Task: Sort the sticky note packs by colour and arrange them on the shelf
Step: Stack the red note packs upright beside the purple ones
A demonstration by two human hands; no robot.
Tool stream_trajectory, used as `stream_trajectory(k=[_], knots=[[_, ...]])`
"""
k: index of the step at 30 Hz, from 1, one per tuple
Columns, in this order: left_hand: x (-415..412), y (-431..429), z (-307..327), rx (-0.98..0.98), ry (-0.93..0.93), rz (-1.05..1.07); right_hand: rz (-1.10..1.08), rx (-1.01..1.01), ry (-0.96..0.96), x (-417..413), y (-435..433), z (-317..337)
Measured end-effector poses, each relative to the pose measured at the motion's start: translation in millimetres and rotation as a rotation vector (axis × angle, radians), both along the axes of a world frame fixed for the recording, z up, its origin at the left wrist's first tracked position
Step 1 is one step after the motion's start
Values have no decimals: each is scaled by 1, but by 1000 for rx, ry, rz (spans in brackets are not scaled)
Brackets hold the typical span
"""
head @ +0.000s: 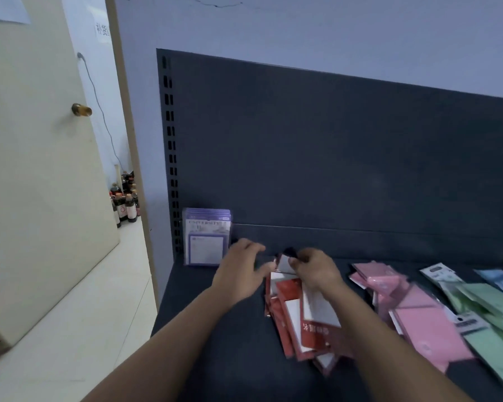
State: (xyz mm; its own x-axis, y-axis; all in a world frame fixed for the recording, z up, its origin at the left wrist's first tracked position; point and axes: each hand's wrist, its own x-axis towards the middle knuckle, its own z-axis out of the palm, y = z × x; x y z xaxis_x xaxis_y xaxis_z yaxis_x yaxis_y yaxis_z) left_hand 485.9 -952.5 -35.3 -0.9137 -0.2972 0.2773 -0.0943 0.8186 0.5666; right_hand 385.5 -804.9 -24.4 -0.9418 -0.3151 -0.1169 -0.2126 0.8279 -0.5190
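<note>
Cream door (41, 198), brass knob (82, 109), cluster of bottles (125, 204)

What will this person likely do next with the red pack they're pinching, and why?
Probably stand it upright beside the purple packs. The right hand pinches the top of a red pack above the loose red pile, the purple packs already stand against the back panel, and the open left hand hovers beside that gap.

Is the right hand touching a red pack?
Touching. The head view shows the right hand pinching the upper end of a red pack.
</note>
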Motion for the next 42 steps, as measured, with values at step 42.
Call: stream_trajectory(k=[42], knots=[[-33, 45, 18, 399, 79, 245, 146, -636, 97, -47, 37, 13]])
